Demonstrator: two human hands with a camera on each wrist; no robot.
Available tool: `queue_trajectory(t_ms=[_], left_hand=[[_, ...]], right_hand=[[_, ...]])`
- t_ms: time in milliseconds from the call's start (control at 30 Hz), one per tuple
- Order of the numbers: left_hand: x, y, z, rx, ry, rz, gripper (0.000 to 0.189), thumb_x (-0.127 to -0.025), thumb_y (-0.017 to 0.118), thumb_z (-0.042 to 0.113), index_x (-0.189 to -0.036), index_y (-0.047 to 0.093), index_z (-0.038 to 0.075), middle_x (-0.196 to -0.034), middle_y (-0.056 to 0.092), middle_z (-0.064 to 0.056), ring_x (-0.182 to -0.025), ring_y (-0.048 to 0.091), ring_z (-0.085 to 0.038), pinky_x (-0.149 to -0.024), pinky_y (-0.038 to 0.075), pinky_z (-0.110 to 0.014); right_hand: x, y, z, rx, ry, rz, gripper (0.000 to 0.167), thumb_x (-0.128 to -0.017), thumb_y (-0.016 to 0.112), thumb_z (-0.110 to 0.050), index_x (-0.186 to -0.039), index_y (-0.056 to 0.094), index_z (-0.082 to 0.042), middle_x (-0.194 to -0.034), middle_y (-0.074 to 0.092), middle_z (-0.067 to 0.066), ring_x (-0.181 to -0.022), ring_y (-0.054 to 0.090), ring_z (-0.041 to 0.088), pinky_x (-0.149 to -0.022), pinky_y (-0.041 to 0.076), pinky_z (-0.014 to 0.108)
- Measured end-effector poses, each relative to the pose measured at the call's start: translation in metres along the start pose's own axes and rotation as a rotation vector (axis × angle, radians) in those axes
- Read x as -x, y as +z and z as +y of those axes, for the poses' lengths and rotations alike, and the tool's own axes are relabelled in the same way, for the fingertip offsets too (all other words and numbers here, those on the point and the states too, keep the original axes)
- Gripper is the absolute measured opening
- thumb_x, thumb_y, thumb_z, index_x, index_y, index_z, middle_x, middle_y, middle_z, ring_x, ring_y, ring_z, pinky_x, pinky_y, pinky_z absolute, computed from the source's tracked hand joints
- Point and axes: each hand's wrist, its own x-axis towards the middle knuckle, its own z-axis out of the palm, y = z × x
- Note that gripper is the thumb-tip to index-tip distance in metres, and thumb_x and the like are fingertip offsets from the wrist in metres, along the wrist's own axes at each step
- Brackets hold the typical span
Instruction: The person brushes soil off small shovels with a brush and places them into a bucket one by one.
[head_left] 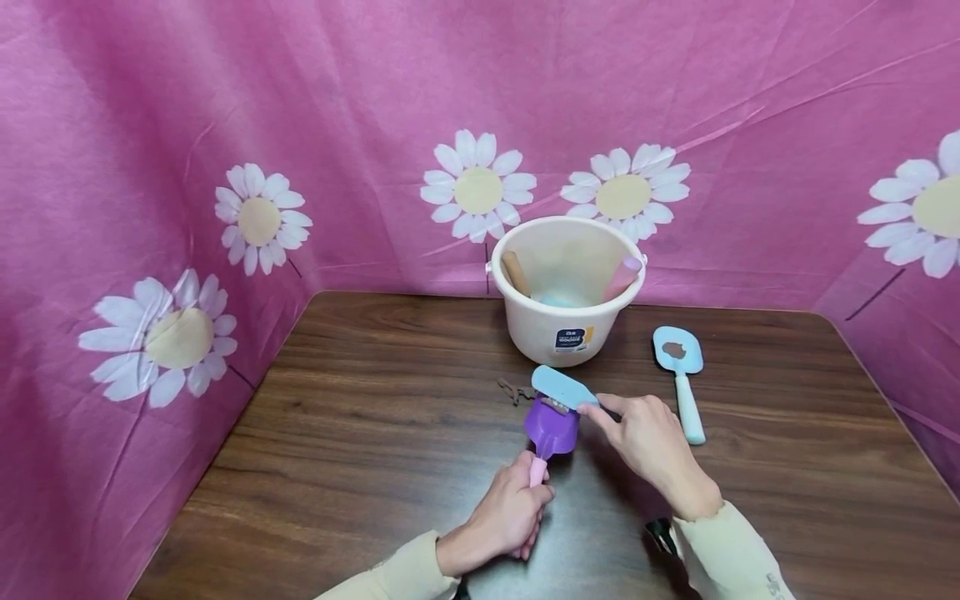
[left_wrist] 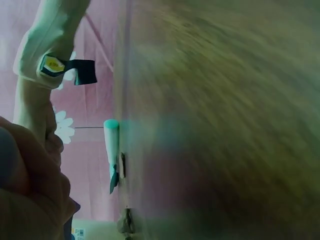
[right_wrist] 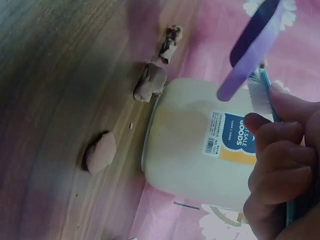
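My left hand [head_left: 513, 508] grips the pink handle of a purple toy shovel [head_left: 551, 429], its blade raised over the table. In my right hand [head_left: 648, 437] is a light-blue brush [head_left: 558, 387], pinched by its handle. Seen from the right wrist, the brush's white bristles [right_wrist: 259, 92] are beside the shovel's rim [right_wrist: 255, 60]; whether they touch is unclear. Small brownish bits [head_left: 555, 405] show at the shovel's upper edge under the brush. Brown lumps [right_wrist: 150, 82] lie on the table near a white bucket [head_left: 562, 333]. Blurring hides much of the left wrist view.
The bucket stands behind the hands, holding a brown handle [head_left: 516, 275], a pink handle [head_left: 624, 277] and something light blue. To the right lies a light-blue shovel [head_left: 690, 408] with a brown patch on its blade. Pink flowered cloth [head_left: 360, 167] hangs behind the wooden table [head_left: 337, 433].
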Motion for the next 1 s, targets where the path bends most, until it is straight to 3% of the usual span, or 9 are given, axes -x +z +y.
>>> queue_trajectory(t_ms=[100,267,400,567,700,800,1000], left_hand=[[-0.001,0.000,0.001,-0.006,-0.008,0.006,0.016,-0.089,0.050,0.010,-0.103,0.047,0.002,-0.052,0.044,0.001,-0.030,0.038,-0.011,-0.024,0.037,-0.031],[-0.001,0.001,-0.001,0.025,-0.042,0.001,0.016,-0.089,0.051,0.011,-0.102,0.047,0.003,-0.053,0.043,0.001,-0.031,0.037,-0.011,-0.024,0.036,-0.029],[-0.002,0.001,-0.004,0.042,-0.060,0.005,0.016,-0.088,0.051,0.011,-0.103,0.046,0.004,-0.054,0.043,0.001,-0.031,0.037,-0.012,-0.024,0.035,-0.028],[-0.005,0.000,-0.003,0.069,-0.068,0.028,0.017,-0.089,0.051,0.010,-0.103,0.046,0.003,-0.053,0.043,0.001,-0.030,0.037,-0.011,-0.024,0.035,-0.026],[-0.006,0.000,-0.001,0.100,-0.073,0.051,0.016,-0.087,0.052,0.010,-0.101,0.045,0.003,-0.052,0.043,0.001,-0.030,0.038,-0.010,-0.024,0.036,-0.025],[-0.006,-0.001,0.001,0.091,-0.067,0.050,0.017,-0.087,0.051,0.010,-0.101,0.045,0.003,-0.052,0.042,0.001,-0.030,0.038,-0.010,-0.024,0.035,-0.025],[-0.002,0.000,0.001,0.069,-0.072,0.039,0.017,-0.085,0.050,0.009,-0.100,0.046,0.003,-0.050,0.041,0.001,-0.029,0.037,-0.010,-0.023,0.033,-0.026]], right_hand=[[-0.002,-0.001,0.002,0.002,-0.005,-0.010,0.033,-0.086,0.069,-0.037,-0.102,0.076,-0.008,-0.072,0.072,0.010,-0.068,0.070,0.029,-0.047,0.047,0.033],[-0.006,-0.004,0.008,0.027,-0.006,0.033,0.032,-0.087,0.069,-0.033,-0.101,0.076,-0.006,-0.070,0.071,0.010,-0.062,0.067,0.028,-0.048,0.049,0.039],[-0.006,-0.011,0.009,-0.009,-0.010,0.057,0.030,-0.086,0.070,-0.032,-0.099,0.076,-0.005,-0.069,0.072,0.007,-0.056,0.062,0.017,-0.049,0.050,0.034],[-0.001,-0.017,-0.002,-0.068,-0.138,-0.075,0.026,-0.086,0.070,-0.035,-0.100,0.077,-0.013,-0.080,0.075,-0.001,-0.068,0.069,0.010,-0.060,0.055,0.027],[0.004,-0.017,-0.010,-0.086,-0.202,-0.189,0.024,-0.087,0.068,-0.039,-0.096,0.077,-0.018,-0.081,0.074,-0.009,-0.065,0.063,0.000,-0.057,0.052,0.021],[0.004,-0.016,-0.009,-0.090,-0.185,-0.201,0.023,-0.087,0.068,-0.038,-0.095,0.077,-0.019,-0.076,0.072,-0.010,-0.058,0.053,-0.005,-0.051,0.045,0.018],[0.002,-0.013,0.002,-0.036,-0.088,-0.144,0.026,-0.088,0.067,-0.039,-0.100,0.077,-0.018,-0.078,0.074,-0.003,-0.061,0.057,0.001,-0.054,0.048,0.023]])
